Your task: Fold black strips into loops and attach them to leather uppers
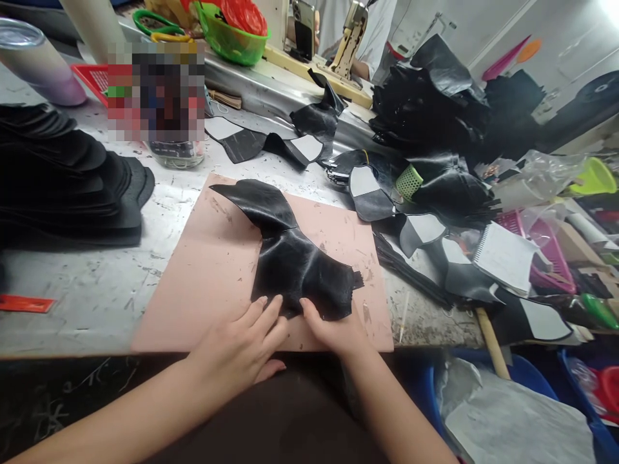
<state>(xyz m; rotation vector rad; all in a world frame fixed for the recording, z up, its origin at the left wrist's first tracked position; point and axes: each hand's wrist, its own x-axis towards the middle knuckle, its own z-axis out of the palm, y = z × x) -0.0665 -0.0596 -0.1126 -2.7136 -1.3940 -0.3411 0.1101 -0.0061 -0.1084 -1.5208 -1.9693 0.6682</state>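
Note:
A glossy black leather piece point(302, 264) with a seam across its middle and a short toothed tab at its right end lies on a pink board point(193, 258). My left hand point(244, 335) rests at its lower edge, fingertips touching the leather, fingers stretched and slightly apart, thumb lower down by the board's front edge. On the lower right part of the piece is my right hand point(336, 327), its thumb on top of the edge; the other fingers are mostly hidden beneath the leather.
Stacked black pieces point(72, 187) stand at left, near an orange strip point(26, 303). Behind the board are a glass jar point(176, 153) and a green basket point(235, 38). Black-and-white pieces point(372, 193), a notebook point(505, 258) and a black pile point(425, 109) lie right. A person sits opposite.

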